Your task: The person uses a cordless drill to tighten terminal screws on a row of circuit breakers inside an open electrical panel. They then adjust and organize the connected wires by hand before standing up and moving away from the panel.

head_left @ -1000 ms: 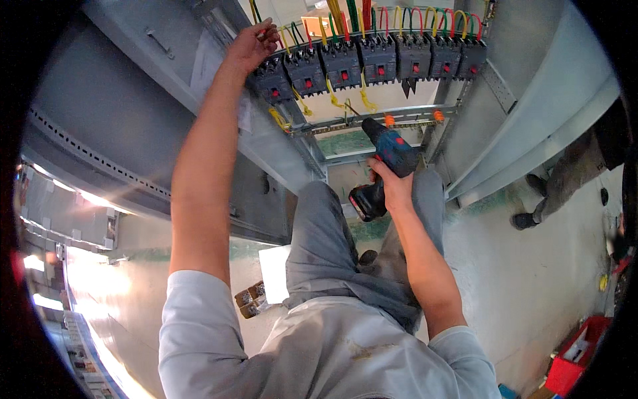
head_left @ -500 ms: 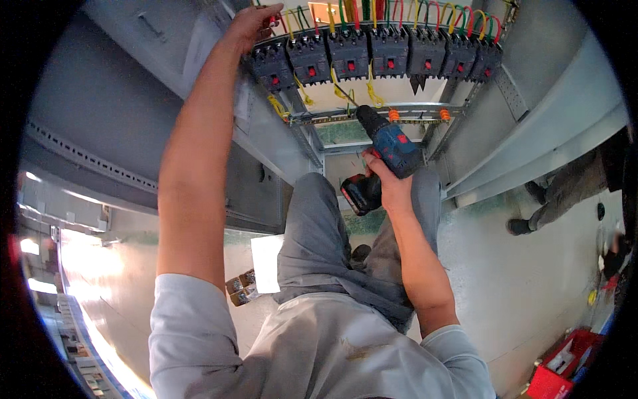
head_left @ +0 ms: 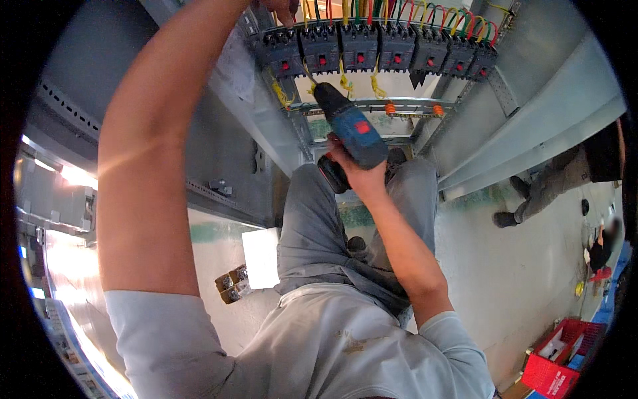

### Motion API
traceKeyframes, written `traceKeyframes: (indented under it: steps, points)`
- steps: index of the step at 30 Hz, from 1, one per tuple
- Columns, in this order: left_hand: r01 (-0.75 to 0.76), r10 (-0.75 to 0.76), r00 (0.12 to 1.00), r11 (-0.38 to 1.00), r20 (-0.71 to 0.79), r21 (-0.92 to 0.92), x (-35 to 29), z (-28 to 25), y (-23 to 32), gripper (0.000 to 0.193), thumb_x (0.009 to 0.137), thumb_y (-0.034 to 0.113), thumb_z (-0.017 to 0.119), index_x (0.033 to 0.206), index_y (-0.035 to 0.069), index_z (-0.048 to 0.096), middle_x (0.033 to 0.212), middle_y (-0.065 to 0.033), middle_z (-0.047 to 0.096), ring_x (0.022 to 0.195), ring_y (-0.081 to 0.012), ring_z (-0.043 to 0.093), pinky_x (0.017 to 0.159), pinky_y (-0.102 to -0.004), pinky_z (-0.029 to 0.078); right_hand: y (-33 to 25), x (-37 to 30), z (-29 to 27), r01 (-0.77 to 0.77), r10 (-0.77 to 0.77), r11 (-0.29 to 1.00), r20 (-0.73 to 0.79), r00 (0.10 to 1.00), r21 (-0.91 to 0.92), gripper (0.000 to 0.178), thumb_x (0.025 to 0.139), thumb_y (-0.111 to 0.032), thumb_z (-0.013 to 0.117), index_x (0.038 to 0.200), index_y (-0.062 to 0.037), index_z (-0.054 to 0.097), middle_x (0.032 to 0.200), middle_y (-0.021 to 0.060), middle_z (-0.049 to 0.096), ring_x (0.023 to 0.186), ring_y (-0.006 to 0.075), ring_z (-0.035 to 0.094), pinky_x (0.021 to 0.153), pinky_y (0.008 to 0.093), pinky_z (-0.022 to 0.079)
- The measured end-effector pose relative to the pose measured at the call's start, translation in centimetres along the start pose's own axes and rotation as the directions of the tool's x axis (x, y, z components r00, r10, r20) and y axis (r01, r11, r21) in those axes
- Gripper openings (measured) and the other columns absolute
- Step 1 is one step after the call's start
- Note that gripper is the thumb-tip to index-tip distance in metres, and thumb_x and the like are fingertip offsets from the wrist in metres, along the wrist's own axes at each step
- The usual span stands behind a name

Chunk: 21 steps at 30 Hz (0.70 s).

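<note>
My right hand (head_left: 359, 174) is wrapped round the grip of a blue and black cordless drill (head_left: 353, 130). The drill's thin bit (head_left: 310, 74) points up and left, its tip at the lower edge of the row of breakers, near the gap between the two leftmost. Each black circuit breaker (head_left: 321, 52) in that row has a red toggle. My left hand (head_left: 282, 9) is at the top of the leftmost breaker (head_left: 282, 56), cut off by the picture's upper edge. Its visible fingers are bent down; what they hold is hidden.
Coloured wires (head_left: 425, 14) rise behind the breakers, and yellow ties (head_left: 377, 86) hang below. A metal rail (head_left: 365, 106) carries orange insulators (head_left: 390, 108). Grey cabinet panels (head_left: 531, 126) flank me. On the floor are a parts box (head_left: 232, 284), white sheet (head_left: 261, 256) and red crate (head_left: 555, 362). Another person's legs (head_left: 551, 179) are at right.
The drill has moved left, its bit going from below the third breaker to beside the leftmost ones. My left hand has shifted right and up, partly out of the picture, its elbow swinging outward.
</note>
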<state>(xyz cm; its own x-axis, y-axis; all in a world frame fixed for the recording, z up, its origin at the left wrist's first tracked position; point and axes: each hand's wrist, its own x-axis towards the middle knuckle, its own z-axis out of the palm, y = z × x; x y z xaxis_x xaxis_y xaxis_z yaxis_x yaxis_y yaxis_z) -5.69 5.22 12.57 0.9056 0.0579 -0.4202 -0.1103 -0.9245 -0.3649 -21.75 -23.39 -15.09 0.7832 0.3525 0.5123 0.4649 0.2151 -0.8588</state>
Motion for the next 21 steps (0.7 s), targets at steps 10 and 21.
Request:
traceKeyframes:
  steps: [10, 21]
  points:
    - [0.317, -0.212, 0.771, 0.946, -0.601, 0.073, 3.7, 6.0, 2.3, 0.03, 0.077, 0.028, 0.076, 0.096, 0.005, 0.078, 0.101, -0.0168, 0.076, 0.099, -0.0335, 0.073, 0.083, -0.0476, 0.059, 0.3, 2.6, 8.1, 0.159, -0.196, 0.974, -0.256, 0.947, -0.16, 0.053, 0.082, -0.006, 0.083, 0.13, 0.0023, 0.061, 0.108, 0.0109, 0.072, 0.096, 0.0154, 0.067, 0.09, 0.0309, 0.053]
    - [0.107, -0.094, 0.933, 0.994, -0.347, 0.017, 4.6, 3.5, -2.2, 0.053, 0.07, 0.044, 0.09, 0.105, 0.007, 0.079, 0.114, -0.0122, 0.075, 0.102, -0.0337, 0.072, 0.085, -0.047, 0.059, 3.2, 4.8, 10.5, 0.197, -0.258, 0.953, -0.274, 0.926, -0.231, 0.067, 0.08, -0.003, 0.081, 0.141, 0.0033, 0.053, 0.115, 0.0192, 0.071, 0.104, 0.0248, 0.07, 0.093, 0.0348, 0.053]
